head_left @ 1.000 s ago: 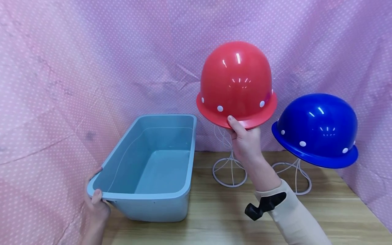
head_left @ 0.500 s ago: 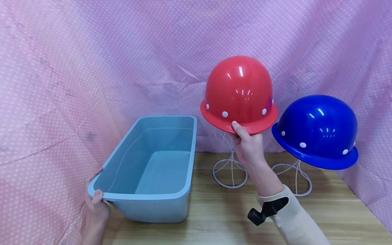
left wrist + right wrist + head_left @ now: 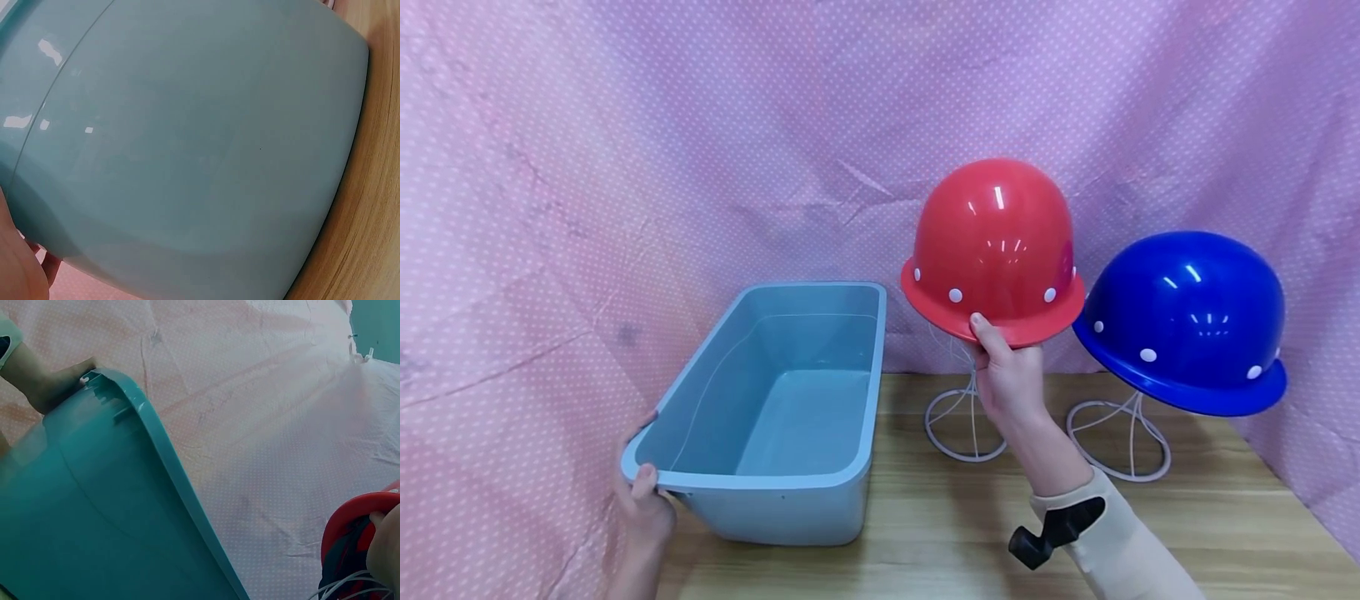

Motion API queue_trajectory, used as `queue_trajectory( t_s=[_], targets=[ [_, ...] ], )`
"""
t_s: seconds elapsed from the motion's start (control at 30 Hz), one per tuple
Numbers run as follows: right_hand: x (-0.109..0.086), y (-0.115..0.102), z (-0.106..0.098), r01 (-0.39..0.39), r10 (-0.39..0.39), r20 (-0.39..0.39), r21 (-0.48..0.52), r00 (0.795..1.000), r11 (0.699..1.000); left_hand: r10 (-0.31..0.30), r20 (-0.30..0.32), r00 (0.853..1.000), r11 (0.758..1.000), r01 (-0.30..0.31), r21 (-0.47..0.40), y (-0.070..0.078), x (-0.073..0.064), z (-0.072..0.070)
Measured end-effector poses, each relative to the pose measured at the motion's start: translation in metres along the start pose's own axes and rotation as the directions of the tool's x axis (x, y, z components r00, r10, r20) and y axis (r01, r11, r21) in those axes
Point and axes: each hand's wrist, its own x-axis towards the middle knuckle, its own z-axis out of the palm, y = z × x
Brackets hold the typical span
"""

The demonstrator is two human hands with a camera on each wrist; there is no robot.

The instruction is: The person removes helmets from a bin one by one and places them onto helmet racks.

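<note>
My right hand (image 3: 1011, 383) grips the front brim of a red hard hat (image 3: 996, 242), thumb on top of the brim. A white wire stand (image 3: 973, 457) is below the hat; whether the two touch is hidden. In the right wrist view the hat's dark lining (image 3: 340, 562) shows beside some white wires. At the near left corner of a light blue plastic bin (image 3: 760, 482), my left hand (image 3: 646, 504) holds the rim. The bin's outer wall (image 3: 206, 137) fills most of the left wrist view.
A blue hard hat (image 3: 1183, 308) sits tilted on another white wire stand (image 3: 1142, 478), just right of the red one. Everything stands on a wooden table (image 3: 940, 533). Behind it hangs a pink and purple dotted cloth (image 3: 775, 125).
My right hand has lowered the red hard hat and shifted it slightly right. My left hand keeps its hold on the bin, which stays in place.
</note>
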Motion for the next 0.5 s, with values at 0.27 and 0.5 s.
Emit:
queue_trajectory(
  t_s=[0.27,0.5],
  targets=[
    [-0.0012,0.0037,-0.0061,-0.018,0.017,-0.036,-0.007,0.999,1.0,0.003,0.014,1.0,0.999,-0.003,0.045,0.0012,0.0,-0.0004],
    [-0.0022,0.0069,-0.0102,-0.063,0.063,-0.065,0.002,0.996,0.998,-0.016,-0.001,1.0,1.0,0.016,0.026,0.0026,-0.0008,0.0007]
  ],
)
